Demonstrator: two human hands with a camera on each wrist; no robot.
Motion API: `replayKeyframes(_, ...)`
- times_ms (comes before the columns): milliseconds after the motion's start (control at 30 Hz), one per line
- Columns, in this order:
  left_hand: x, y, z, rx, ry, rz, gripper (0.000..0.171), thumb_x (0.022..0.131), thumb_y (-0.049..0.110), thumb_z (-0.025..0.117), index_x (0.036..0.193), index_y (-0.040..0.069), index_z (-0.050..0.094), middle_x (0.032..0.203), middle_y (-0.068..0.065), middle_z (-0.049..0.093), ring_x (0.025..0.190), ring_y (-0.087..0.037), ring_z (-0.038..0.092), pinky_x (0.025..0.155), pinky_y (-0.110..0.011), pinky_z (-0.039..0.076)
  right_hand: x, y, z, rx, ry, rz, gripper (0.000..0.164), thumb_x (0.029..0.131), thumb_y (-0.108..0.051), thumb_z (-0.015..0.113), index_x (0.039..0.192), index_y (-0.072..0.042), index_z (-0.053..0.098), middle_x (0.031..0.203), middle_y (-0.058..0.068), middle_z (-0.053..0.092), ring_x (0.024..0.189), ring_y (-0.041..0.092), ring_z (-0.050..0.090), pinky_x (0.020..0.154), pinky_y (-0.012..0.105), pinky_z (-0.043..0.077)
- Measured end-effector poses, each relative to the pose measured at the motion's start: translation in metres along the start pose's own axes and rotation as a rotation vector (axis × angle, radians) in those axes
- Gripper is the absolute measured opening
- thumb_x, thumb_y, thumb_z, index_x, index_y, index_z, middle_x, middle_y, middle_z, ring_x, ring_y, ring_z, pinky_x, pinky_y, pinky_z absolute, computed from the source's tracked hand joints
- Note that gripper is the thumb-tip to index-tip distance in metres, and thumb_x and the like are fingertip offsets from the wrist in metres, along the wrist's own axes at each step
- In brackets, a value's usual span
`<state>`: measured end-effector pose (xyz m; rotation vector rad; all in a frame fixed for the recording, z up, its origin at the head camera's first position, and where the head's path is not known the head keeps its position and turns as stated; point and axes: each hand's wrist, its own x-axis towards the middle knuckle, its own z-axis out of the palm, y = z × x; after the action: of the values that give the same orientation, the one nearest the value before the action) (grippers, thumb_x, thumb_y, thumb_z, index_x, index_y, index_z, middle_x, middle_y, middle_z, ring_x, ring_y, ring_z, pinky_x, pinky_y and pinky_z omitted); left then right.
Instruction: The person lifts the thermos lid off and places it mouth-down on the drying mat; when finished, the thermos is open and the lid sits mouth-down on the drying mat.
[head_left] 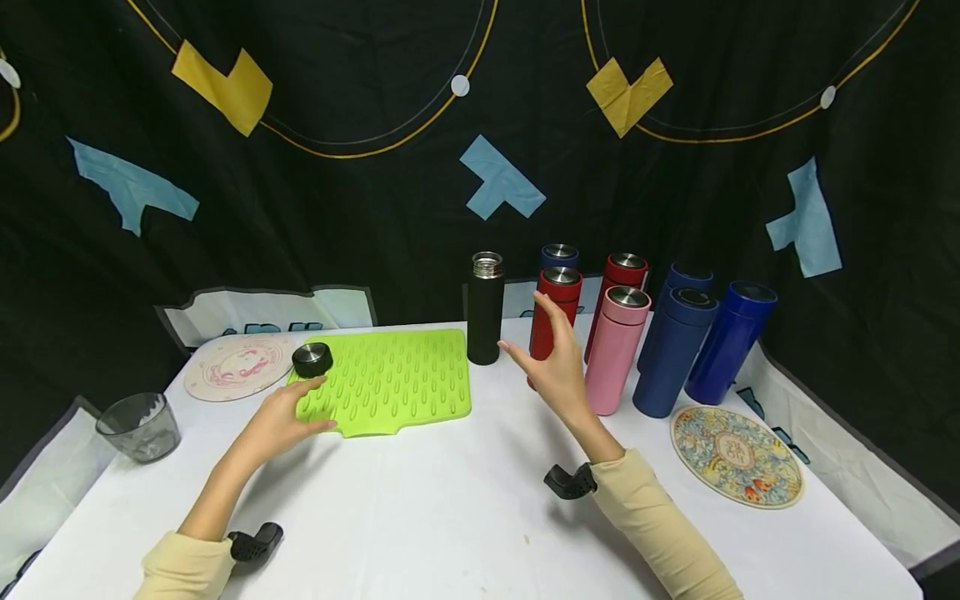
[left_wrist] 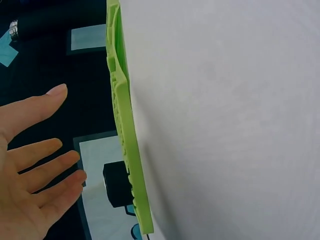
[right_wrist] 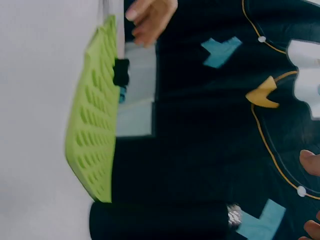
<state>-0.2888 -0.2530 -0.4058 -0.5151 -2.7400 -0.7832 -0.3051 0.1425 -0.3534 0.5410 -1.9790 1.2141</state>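
Note:
My left hand (head_left: 288,419) hovers over the near left corner of the green drying mat (head_left: 405,375), thumb and fingers spread with nothing between them. Just beyond its fingertips a black lid (head_left: 312,359) with a metal top sits on the mat's left edge. My right hand (head_left: 558,371) is raised in front of the bottles, its thumb and fingers apart in a C shape and holding nothing. Left of its thumb stands an uncapped black thermos bottle (head_left: 484,312), upright beside the mat, its threaded steel neck showing. Behind the fingers is a red thermos (head_left: 553,304), partly covered.
To the right stand a pink thermos (head_left: 617,350), a dark blue thermos (head_left: 675,354), a bright blue thermos (head_left: 729,343) and others behind. A patterned round mat (head_left: 737,456) lies before them. At left are a pale round mat (head_left: 240,367) and a glass cup (head_left: 139,427).

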Motion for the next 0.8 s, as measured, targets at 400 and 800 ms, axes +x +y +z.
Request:
replayKeyframes(400,-0.002,-0.002,0.001,-0.019,-0.074,-0.018,0.076,0.079,0.023,0.08,0.135,-0.013,0.044,0.135,-0.035,0.045,0.124,-0.054,0.039,0.102,-0.065,0.032,0.012,0.026,-0.016,-0.046,0.192,-0.058,0.082,0.075,-0.01,0.083,0.144,-0.002,0.039,0.147,0.013,0.042,0.136,0.027,0.037,0.11,0.049,0.032)
replayKeyframes(800,-0.005,-0.003,0.004,-0.029,-0.147,-0.081,0.082,0.079,0.03,0.08,0.137,-0.014,0.041,0.135,-0.037,0.042,0.124,-0.055,0.038,0.1,-0.066,0.033,0.004,0.052,-0.008,-0.095,0.149,0.102,0.094,0.078,-0.012,0.082,0.151,0.0,0.023,0.155,0.015,0.028,0.14,0.029,0.029,0.112,0.051,0.028)
